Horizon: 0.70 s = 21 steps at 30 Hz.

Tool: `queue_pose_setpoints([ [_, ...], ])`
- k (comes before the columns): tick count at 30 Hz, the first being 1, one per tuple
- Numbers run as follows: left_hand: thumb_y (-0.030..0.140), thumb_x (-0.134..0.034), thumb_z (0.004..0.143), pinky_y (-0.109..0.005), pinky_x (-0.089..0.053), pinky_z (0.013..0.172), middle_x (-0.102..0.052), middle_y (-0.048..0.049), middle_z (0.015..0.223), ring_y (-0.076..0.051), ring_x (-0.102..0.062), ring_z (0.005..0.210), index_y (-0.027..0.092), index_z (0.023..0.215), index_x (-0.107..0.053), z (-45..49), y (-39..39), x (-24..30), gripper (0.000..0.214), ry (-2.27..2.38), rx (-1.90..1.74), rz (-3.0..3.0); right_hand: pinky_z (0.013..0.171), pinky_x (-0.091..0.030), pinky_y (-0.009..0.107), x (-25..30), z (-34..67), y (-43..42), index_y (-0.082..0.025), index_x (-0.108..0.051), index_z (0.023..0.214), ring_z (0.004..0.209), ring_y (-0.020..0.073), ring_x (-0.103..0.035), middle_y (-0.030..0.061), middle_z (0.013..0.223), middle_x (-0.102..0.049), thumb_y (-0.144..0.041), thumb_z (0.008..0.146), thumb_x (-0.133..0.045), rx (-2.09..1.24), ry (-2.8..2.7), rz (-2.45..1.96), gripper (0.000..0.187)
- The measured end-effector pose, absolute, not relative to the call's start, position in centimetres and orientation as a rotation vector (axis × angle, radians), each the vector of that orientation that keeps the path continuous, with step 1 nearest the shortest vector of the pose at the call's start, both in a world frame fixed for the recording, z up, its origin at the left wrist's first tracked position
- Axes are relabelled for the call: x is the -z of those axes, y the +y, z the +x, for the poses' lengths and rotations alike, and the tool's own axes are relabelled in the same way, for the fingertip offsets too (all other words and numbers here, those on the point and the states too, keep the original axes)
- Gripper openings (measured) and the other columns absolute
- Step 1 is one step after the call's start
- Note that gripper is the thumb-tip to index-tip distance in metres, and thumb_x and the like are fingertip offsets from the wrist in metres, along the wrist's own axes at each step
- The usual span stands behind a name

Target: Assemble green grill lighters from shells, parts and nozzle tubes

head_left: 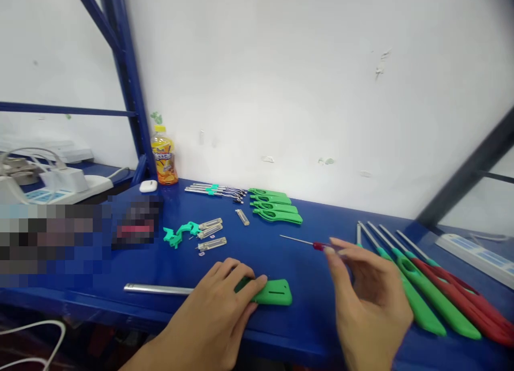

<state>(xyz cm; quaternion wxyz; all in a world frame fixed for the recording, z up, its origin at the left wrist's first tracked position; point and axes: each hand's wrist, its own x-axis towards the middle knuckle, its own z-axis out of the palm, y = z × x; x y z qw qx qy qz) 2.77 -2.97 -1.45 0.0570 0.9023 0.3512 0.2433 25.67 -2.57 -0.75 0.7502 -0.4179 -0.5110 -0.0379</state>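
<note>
Under my left hand [225,301], a green long-necked lighter [277,292] lies near the table's front edge. My fingers wrap its handle, and its metal tube [158,289] points left. My right hand [367,301] pinches the red handle of a thin screwdriver [299,239], whose shaft points left above the table. Beyond the hands lie several clear fuel cartridges [212,244], one of them apart [242,217], and teal plastic trigger pieces [180,233]. Green handle shells [277,216] are lined up at the back, beside metal tubes with wires [212,190].
Several assembled lighters, green [437,290] and red [461,296], lie at the right, near a white power strip [477,256]. A drink bottle [164,157] and a white earbud case [148,186] stand at the back left. Blue frame posts [124,66] rise at the sides.
</note>
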Motion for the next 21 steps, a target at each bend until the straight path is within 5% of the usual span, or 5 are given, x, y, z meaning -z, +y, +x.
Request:
queue_pose_setpoints([
  [3, 0.008, -0.053, 0.101, -0.051, -0.058, 0.098, -0.065, -0.0081, 0.125, -0.029, -0.059, 0.111, 0.026, 0.143, -0.060, 2.8, -3.0, 0.9, 0.046, 1.073, -0.683, 2.718, 0.085, -0.061, 0.035, 1.2, 26.1, -2.3, -0.024, -0.074, 0.093, 0.091, 0.0231, -0.079, 0.0045, 0.104, -0.082, -0.037, 0.096, -0.078, 0.060, -1.285, -1.158, 0.014],
  [8, 0.016, -0.059, 0.101, -0.051, -0.059, 0.095, -0.064, -0.0097, 0.124, -0.031, -0.062, 0.111, 0.031, 0.144, -0.060, 2.7, -2.9, 0.0, 0.046, 1.175, -0.517, 2.709, 0.047, -0.056, 0.026, 2.2, 27.4, -1.7, -0.027, -0.077, 0.093, 0.068, 0.0232, -0.081, 0.0034, 0.094, -0.085, -0.057, 0.094, -0.072, 0.111, -1.442, -1.345, 0.031],
  [12, 0.029, -0.063, 0.102, -0.061, -0.056, 0.100, -0.060, -0.0149, 0.137, -0.038, -0.061, 0.120, 0.035, 0.154, -0.051, 2.3, -3.2, -1.4, 0.054, 1.217, -0.386, 2.776, 0.060, -0.064, 0.028, 4.2, 29.1, -0.7, -0.033, -0.079, 0.104, 0.078, 0.0242, -0.084, -0.0005, 0.100, -0.086, -0.058, 0.095, -0.065, 0.015, -1.635, -1.604, 0.031],
  [15, 0.023, -0.063, 0.100, -0.060, -0.055, 0.105, -0.058, -0.0171, 0.145, -0.040, -0.060, 0.127, 0.033, 0.163, -0.040, 1.6, -3.9, -3.2, 0.068, 1.266, -0.320, 2.805, 0.067, -0.067, 0.030, 5.4, 30.2, 0.0, -0.037, -0.080, 0.109, 0.085, 0.0250, -0.085, -0.0026, 0.102, -0.086, -0.058, 0.096, -0.063, -0.026, -1.803, -1.648, 0.030],
  [21, 0.007, -0.061, 0.093, -0.059, -0.052, 0.111, -0.069, -0.0161, 0.130, -0.037, -0.064, 0.125, 0.017, 0.143, -0.060, -0.2, -4.3, -5.2, 0.051, 1.340, -0.060, 2.783, 0.073, -0.068, 0.030, 3.6, 28.7, -1.3, -0.030, -0.080, 0.110, 0.081, 0.0241, -0.082, 0.0047, 0.107, -0.084, -0.051, 0.101, -0.064, 0.187, -1.748, -1.412, 0.028],
])
